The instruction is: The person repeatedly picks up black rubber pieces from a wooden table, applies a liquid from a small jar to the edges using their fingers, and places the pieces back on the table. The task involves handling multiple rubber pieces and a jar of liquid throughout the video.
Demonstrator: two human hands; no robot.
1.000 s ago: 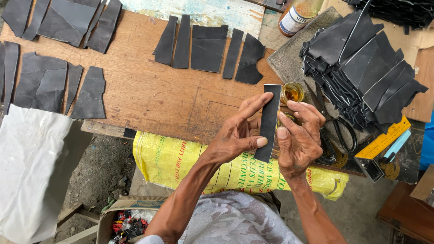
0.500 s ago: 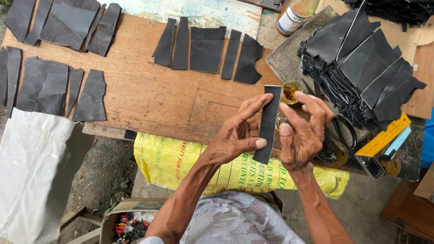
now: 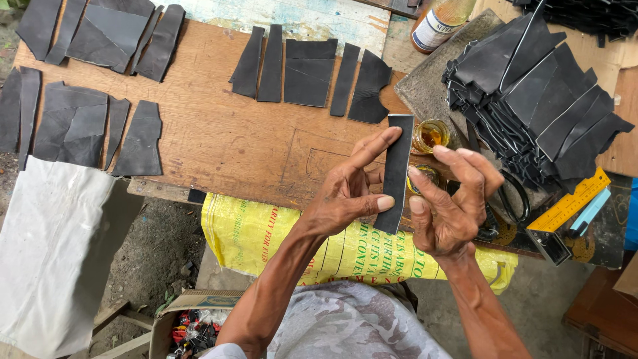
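Note:
My left hand (image 3: 347,191) pinches a narrow black leather strip (image 3: 397,159) between thumb and fingers and holds it upright over the table's front edge. My right hand (image 3: 446,206) is just right of the strip, fingers curled and apart, with a fingertip touching the strip's right edge. A small glass jar of amber liquid (image 3: 430,135) stands just behind the strip. Something small and yellowish lies partly hidden behind my right fingers.
Cut black leather pieces (image 3: 307,72) lie in groups on the wooden table (image 3: 219,143). A heap of black pieces (image 3: 531,100) sits at the right, with scissors (image 3: 515,199), a yellow ruler (image 3: 573,199) and a bottle (image 3: 437,23). A yellow sack (image 3: 266,233) hangs below.
My right fingers have spread and shifted slightly along the strip's edge. My left hand keeps the strip in nearly the same place.

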